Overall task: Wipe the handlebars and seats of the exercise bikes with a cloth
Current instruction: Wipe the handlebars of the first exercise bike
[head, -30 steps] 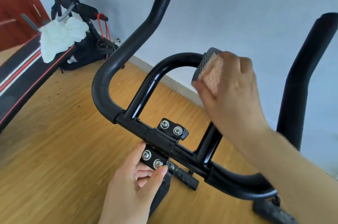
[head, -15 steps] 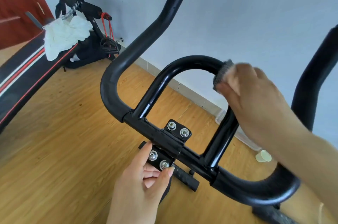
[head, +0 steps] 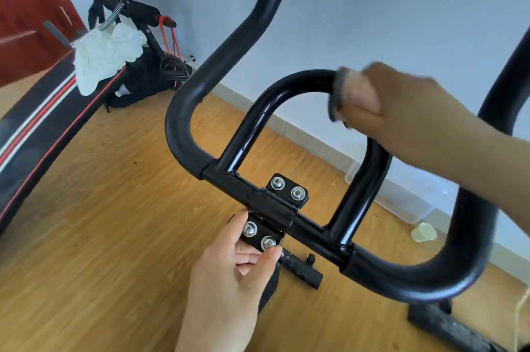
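At the far left a red-brown door is standing against the pale wall. Below it a long black padded bench with red and white stripes is running toward the corner. A crumpled white rag is lying over the bench's far end, beside a black folding exerciser with a steel spring and red cords. A light wooden plank floor is spreading beneath everything.

The black tubular handlebar of the exercise bike is filling the middle, its left horn rising in front of the wall. The left hand is reaching up from below, pinching the lower plate of the black clamp bracket with four silver bolts between thumb and forefinger. Further right, the right hand is gripping a folded grey and peach cloth and pressing it round the upper right bend of the glossy inner loop bar. Hand and forearm are hiding part of the loop's right leg. Below the forearm, a clear plastic box and a pale yellowish cup are sitting on the floor by the wall.

Compared with a second ago, the cloth is sitting further round the right bend rather than at the crown. The left hand is still pinching the bracket, and the box and cup are now showing.
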